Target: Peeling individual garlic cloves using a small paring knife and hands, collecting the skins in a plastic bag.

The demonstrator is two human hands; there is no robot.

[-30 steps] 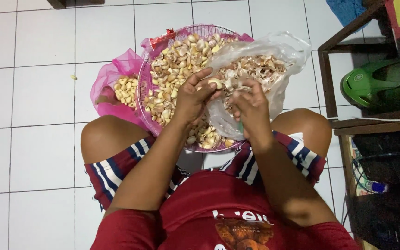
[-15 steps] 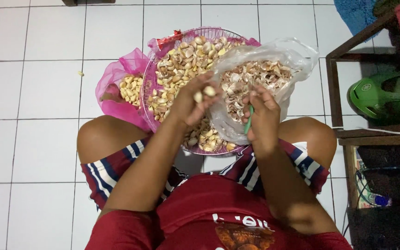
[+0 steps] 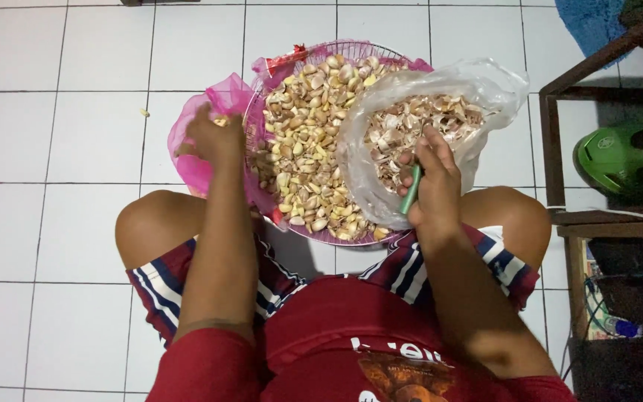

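My left hand (image 3: 213, 140) reaches out over the pink mesh bag (image 3: 187, 152) on the left. Its back faces the camera, so what lies under its fingers is hidden. My right hand (image 3: 432, 184) grips a small green-handled tool (image 3: 411, 190) at the near edge of a clear plastic bag (image 3: 478, 82) full of garlic skins (image 3: 418, 123). Between the two hands sits a round pink basket (image 3: 381, 52) heaped with garlic cloves (image 3: 303, 149). My bare knees flank the basket on the floor.
White floor tiles (image 3: 61, 134) lie all around, with one stray clove (image 3: 144, 113) on them. A dark wooden frame (image 3: 560, 149) stands at the right with a green object (image 3: 623, 156) inside it. A blue cloth (image 3: 593, 22) lies at the top right.
My left hand, which held a peeled clove up over the basket, has swung left to the pink mesh bag. My right hand stays at the plastic bag with the green tool.
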